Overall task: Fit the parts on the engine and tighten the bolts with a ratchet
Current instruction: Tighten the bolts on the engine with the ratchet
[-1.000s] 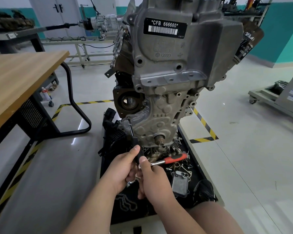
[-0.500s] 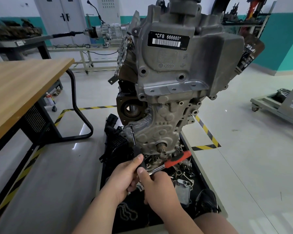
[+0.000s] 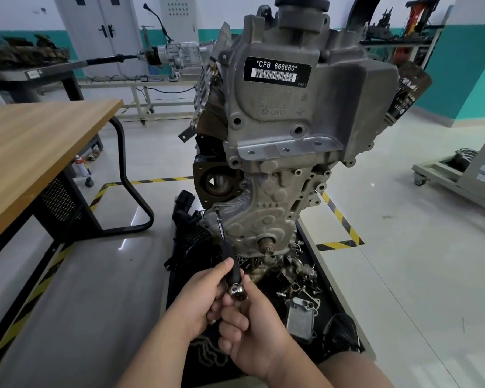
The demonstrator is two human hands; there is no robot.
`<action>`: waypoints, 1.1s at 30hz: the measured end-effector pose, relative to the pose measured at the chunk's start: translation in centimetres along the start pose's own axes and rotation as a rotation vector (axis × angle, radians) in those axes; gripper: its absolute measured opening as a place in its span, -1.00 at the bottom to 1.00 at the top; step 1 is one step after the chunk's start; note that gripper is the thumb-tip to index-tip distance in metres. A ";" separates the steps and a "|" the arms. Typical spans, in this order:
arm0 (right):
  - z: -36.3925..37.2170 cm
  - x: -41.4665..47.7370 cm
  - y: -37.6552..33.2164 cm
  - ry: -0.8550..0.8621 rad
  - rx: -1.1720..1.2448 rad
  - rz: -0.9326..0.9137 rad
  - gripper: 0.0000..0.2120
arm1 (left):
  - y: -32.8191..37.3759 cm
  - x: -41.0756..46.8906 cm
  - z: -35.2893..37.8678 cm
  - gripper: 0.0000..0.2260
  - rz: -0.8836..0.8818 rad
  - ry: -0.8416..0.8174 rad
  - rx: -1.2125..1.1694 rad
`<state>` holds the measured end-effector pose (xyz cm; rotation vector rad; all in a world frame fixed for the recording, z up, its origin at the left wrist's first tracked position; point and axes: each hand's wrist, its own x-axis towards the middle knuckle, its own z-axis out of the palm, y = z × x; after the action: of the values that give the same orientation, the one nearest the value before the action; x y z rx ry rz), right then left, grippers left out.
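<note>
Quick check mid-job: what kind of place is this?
Probably an automotive training workshop: a bare engine stands upright, a gearbox sits on a frame behind, and yellow-black hazard tape marks the floor.

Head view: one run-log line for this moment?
left hand: holds extension bar | right hand: grips ratchet | tip: on engine cover, left edge

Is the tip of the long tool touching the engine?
Yes, from the ratchet the extension bar, gripped by the left hand, rises until its tip meets a bolt on the engine cover's left edge.
</note>
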<state>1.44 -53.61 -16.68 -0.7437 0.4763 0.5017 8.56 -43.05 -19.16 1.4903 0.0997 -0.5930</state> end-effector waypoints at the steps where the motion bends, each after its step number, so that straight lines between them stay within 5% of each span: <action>1: 0.0 0.0 0.0 -0.019 0.032 0.020 -0.44 | 0.0 0.0 -0.2 -0.56 0.005 0.001 -0.010; 9: 0.4 0.3 0.5 -0.260 0.372 0.148 -0.47 | -0.3 0.0 -0.4 -0.58 0.022 -0.017 -0.072; 15: 0.1 0.8 0.9 -0.261 0.350 0.116 -0.46 | -0.3 0.1 -0.3 -0.50 0.060 0.002 -0.072; 20: 0.0 1.2 1.1 -0.095 0.084 0.021 -0.38 | -0.5 0.4 -0.3 -0.66 0.101 0.062 0.017; 33: -1.2 1.5 1.0 0.294 -0.613 -0.384 -0.42 | -0.9 1.1 0.0 -0.62 0.115 0.115 0.107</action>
<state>1.72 -53.43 -18.78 -1.4788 0.4382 0.1682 9.07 -43.39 -20.40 1.6223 0.0716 -0.4250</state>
